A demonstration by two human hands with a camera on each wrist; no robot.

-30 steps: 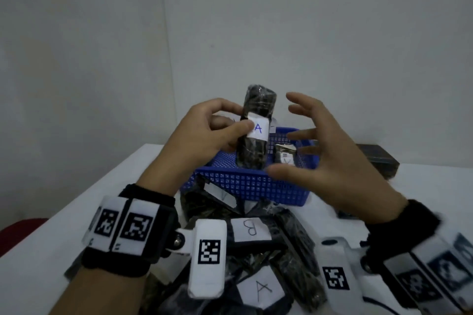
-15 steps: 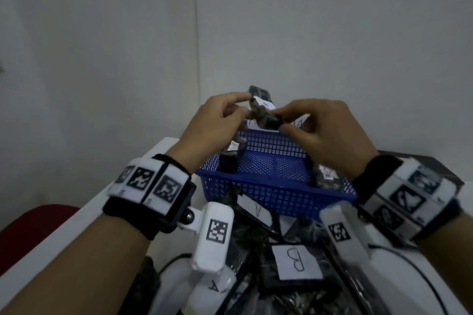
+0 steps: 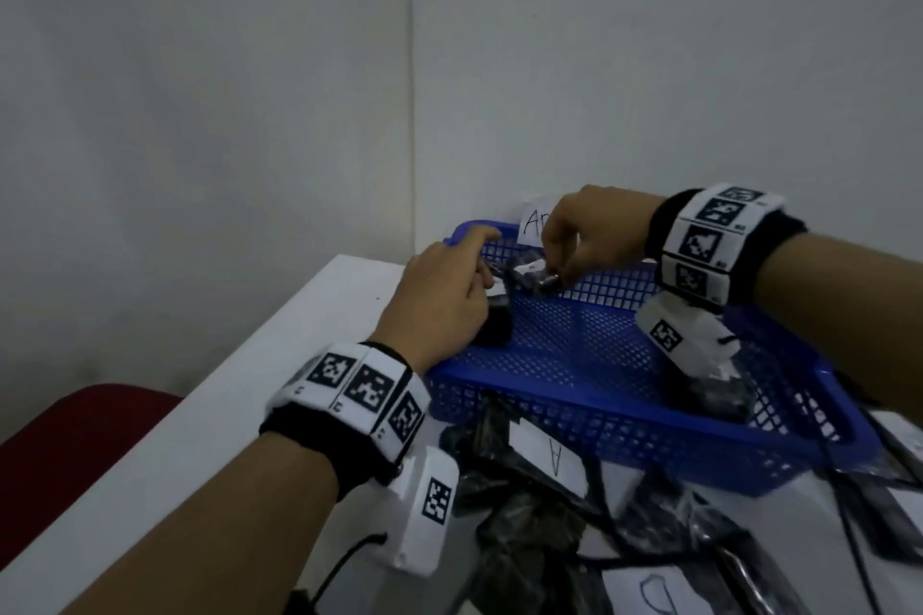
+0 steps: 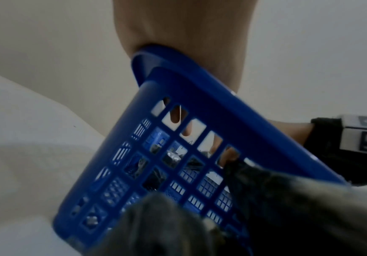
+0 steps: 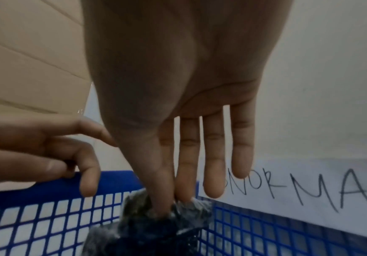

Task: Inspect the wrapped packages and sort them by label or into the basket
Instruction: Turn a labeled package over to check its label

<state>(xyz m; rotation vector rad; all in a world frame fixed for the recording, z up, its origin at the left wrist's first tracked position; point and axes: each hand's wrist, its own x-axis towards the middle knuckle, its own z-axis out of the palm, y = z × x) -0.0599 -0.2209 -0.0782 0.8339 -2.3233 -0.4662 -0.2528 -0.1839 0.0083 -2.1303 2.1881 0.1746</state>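
Both my hands have come down from up in the air to the far end of the blue basket, and the dark wrapped package came down with them. My right hand pinches it with thumb and first fingers, just inside the far wall. My left hand has loose fingers curled over the far corner rim, holding nothing. I count three packages in the basket: the one I hold, one by my left hand, one under my right wrist. A paper sign hangs on the far wall. More packages lie in a heap just before the basket; I cannot count them.
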